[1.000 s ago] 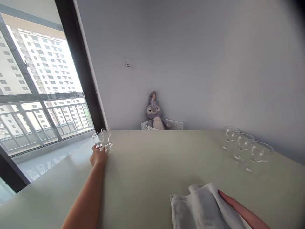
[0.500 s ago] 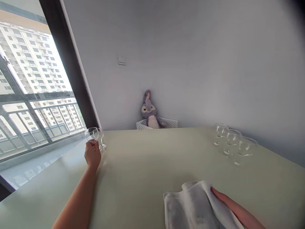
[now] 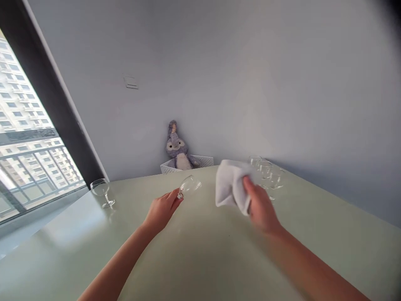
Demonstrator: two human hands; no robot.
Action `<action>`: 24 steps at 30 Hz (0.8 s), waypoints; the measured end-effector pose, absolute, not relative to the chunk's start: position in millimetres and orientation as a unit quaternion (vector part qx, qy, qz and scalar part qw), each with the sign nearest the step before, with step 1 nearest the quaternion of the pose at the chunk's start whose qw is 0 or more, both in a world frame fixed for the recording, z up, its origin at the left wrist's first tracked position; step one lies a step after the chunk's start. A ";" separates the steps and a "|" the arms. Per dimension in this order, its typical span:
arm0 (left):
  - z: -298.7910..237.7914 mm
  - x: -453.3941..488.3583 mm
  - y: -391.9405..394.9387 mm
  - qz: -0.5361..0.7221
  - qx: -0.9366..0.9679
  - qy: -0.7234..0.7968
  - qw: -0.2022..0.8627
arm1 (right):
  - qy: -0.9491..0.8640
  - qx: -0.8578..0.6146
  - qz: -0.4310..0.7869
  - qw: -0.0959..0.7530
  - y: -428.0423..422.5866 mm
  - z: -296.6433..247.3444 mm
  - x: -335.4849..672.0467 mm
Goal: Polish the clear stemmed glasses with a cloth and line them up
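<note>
My left hand grips a small clear stemmed glass by its foot, tilted with the bowl pointing right, above the middle of the pale green table. My right hand is raised and closed on a white cloth, held just right of the glass without touching it. One more stemmed glass stands upright near the table's left edge.
Three clear glasses stand in a row at the table's far right, partly behind the cloth. A grey plush toy sits in a white basket beyond the far edge. A large window fills the left side.
My left hand lifted one glass from the pair at the left and carried it to the centre. My right hand raised the cloth off the table toward the glass. The view swung right.
</note>
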State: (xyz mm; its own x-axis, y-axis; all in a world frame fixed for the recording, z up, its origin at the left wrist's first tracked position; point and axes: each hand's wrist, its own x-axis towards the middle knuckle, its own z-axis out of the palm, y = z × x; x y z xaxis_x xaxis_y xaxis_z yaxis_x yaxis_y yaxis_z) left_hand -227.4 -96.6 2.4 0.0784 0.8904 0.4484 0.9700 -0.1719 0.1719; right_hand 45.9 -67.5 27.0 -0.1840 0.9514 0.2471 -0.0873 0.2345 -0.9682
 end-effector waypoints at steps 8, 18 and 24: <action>-5.2 -207.4 -99.7 -0.171 -0.808 -0.452 0.338 | -0.643 -0.282 0.614 0.361 -58.2 4.0 31.1; 17.2 -201.3 -109.0 -0.150 -0.807 -0.547 -0.164 | -0.698 -0.216 0.636 0.250 -59.8 14.5 40.6; 36.4 -211.9 -111.9 -0.125 -0.730 -0.478 -0.472 | -0.847 -0.171 0.433 0.256 -78.9 25.0 34.2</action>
State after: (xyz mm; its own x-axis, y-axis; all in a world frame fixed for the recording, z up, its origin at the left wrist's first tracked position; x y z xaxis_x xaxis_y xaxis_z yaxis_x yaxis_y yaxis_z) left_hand -211.9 -111.9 36.4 0.5112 0.8162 -0.2694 0.5803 -0.0965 0.8087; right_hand 34.2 -78.9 25.0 -0.8105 0.5114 0.2857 0.0679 0.5664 -0.8213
